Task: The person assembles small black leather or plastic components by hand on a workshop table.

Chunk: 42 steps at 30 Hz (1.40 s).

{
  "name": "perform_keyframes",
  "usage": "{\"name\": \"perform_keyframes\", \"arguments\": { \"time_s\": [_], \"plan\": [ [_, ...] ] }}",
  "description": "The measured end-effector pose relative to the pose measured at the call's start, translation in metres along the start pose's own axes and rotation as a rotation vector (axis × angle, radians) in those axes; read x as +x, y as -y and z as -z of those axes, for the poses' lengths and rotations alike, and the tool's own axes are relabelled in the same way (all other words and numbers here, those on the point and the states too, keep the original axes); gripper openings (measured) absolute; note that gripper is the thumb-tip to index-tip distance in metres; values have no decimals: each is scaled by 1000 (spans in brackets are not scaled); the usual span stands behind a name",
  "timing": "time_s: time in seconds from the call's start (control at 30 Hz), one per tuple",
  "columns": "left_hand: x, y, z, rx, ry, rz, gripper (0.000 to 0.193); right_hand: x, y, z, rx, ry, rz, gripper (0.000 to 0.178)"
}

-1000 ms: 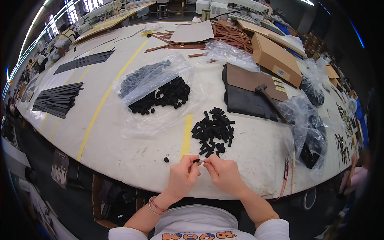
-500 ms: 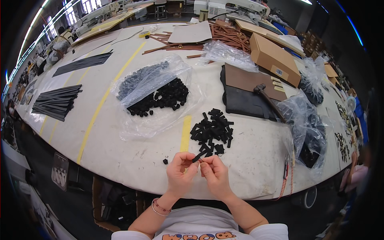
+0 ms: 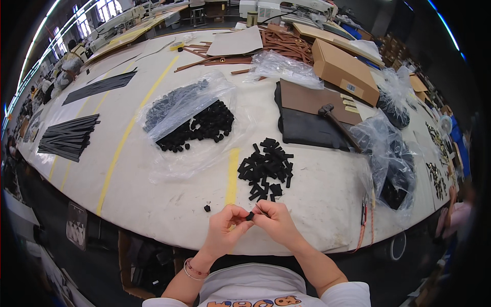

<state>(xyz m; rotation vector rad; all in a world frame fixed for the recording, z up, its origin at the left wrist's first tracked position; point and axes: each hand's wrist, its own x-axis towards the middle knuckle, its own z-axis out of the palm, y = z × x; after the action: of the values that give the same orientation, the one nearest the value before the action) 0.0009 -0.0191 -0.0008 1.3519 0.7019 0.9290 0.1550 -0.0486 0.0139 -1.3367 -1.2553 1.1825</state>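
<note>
two hands meet over one small black piece at the table's near edge

head view, looking down: both forearms come up from the lower edge and angle inward, wrists bent so the hands meet in front of the chest. the left hand (image 3: pixel 227 230) is curled, fingers folded in toward the palm, thumb and forefinger pinched at the tip; a thin bracelet sits on that wrist. the right hand (image 3: pixel 276 222) mirrors it, knuckles up, fingertips drawn tight to the same spot. between the two pinches sits a small black stubby piece of what looks like rubber or leather (image 3: pixel 249 216), gripped from both sides, held just above the white worktable (image 3: pixel 153 204) at its near rim. both grips are closed down small, with nothing else in either hand.

just left of the hands, a lone black piece (image 3: pixel 207 208) lies on the table, apart from them. straight ahead, near the fingers, is a loose heap of black short strips (image 3: pixel 266 166), beside a strip of yellow tape (image 3: pixel 232 171) running away across the table. further out, a clear plastic bag of black chunky pieces (image 3: pixel 197 125) is spread open. to the right, a wrinkled clear bag with dark contents (image 3: pixel 391 169), and behind the heap a dark flat sheet (image 3: pixel 307 130) with a black-headed hammer (image 3: pixel 335 123) on it. far left, a stack of long black strips (image 3: pixel 69 135).
</note>
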Motion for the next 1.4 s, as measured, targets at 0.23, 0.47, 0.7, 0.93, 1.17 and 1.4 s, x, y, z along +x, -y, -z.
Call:
{"name": "perform_keyframes", "arguments": {
  "time_s": [0.23, 0.47, 0.7, 0.93, 1.17, 1.4],
  "plan": [
    [-1, -1, 47, 597, -60, 23, 21, 7, 0, 30, -606, -112, 104, 15],
    [6, -19, 52, 1041, -132, 45, 18, 34, -22, 74, -974, -393, -44, 16],
    [2, -9, 33, 477, -128, -51, 17, 29, -19, 73, -998, -345, 34, 12],
    [6, -6, -12, -391, 22, 169, 9, -8, 23, 11, -188, -19, 149, 11],
    [1, -5, -2, -302, 102, 132, 7, -9, 22, 20, 227, 174, -203, 12],
    [-5, -7, -20, -100, -19, 26, 8, -14, 11, 13, -98, 40, 21, 10]
  ]
}}
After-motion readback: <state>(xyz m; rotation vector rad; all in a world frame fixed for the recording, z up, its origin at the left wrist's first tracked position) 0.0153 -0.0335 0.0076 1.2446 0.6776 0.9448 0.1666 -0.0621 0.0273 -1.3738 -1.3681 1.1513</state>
